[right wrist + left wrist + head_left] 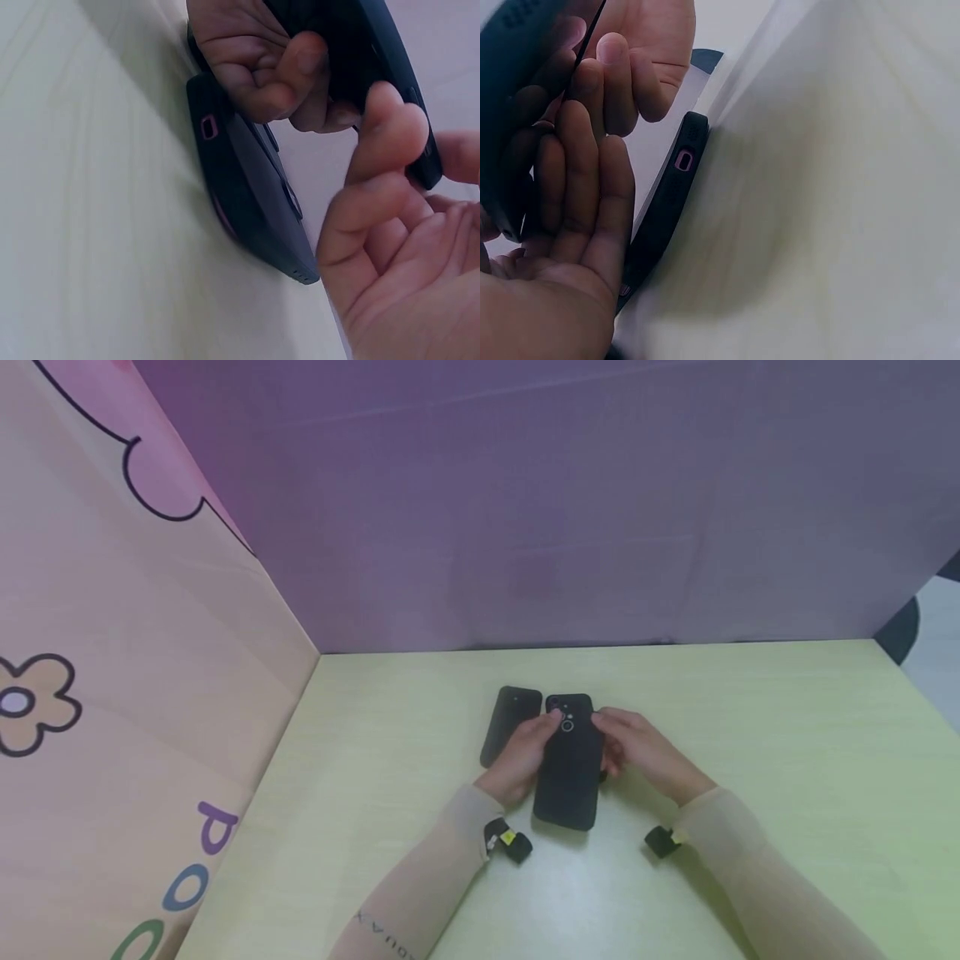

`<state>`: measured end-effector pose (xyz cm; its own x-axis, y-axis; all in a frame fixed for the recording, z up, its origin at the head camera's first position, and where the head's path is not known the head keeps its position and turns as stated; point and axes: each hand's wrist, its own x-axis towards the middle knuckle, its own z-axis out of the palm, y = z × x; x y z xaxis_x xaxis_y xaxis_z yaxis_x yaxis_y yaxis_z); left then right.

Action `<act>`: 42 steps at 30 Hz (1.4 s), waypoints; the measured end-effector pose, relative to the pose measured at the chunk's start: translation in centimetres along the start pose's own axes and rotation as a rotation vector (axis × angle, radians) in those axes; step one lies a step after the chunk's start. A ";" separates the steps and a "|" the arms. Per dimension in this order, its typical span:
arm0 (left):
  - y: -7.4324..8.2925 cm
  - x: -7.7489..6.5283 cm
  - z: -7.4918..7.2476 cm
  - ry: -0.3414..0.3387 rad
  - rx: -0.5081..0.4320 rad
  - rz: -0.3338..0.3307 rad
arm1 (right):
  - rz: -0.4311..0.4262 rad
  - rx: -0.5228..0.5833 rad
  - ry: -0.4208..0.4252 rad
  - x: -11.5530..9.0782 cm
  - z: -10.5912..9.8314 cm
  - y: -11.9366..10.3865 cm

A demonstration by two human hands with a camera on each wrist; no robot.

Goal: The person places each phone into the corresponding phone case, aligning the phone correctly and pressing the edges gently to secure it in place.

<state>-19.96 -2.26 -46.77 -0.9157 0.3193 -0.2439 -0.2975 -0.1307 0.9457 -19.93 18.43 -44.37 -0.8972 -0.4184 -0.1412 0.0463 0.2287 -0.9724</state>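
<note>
Both hands hold a dark phone, its back with the camera lenses facing up. My left hand grips its left side, thumb on the back near the lenses and fingers underneath. At the upper right edge, my right hand pinches it between thumb and curled fingers. In the left wrist view the phone's underside mirrors the fingers. Below the hands, a dark cased phone with a pinkish port lies on the table, mostly hidden in the head view. Another dark phone lies partly behind the left hand.
The pale table meets a purple panel at the back. A cream panel with a flower and letters stands along the left. Small black devices, one a camera, sit at both wrists.
</note>
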 end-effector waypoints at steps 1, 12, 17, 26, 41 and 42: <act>0.0 0.0 0.0 0.001 -0.004 0.002 | -0.004 0.012 0.010 0.0 0.0 0.0; 0.1 0.1 0.2 -0.030 -0.001 0.014 | -0.022 0.099 0.144 0.0 0.1 -0.2; 0.1 0.0 0.1 -0.042 0.019 0.013 | -0.023 0.128 0.161 -0.1 0.2 -0.3; 0.3 0.0 0.1 -0.037 -0.004 -0.007 | -0.027 0.186 0.181 -0.1 0.1 -0.3; 0.4 0.1 0.0 -0.105 -0.014 -0.050 | -0.070 0.316 0.250 -0.3 -1.2 -0.7; 0.4 0.1 0.0 -0.107 -0.015 -0.050 | -0.075 0.320 0.250 -0.3 -1.3 -0.7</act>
<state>-20.17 -2.31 -46.47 -0.8659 0.4237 -0.2659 -0.3470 -0.1258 0.9294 -20.24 19.57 -43.40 -0.9804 -0.1885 -0.0567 0.0757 -0.0952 -0.9926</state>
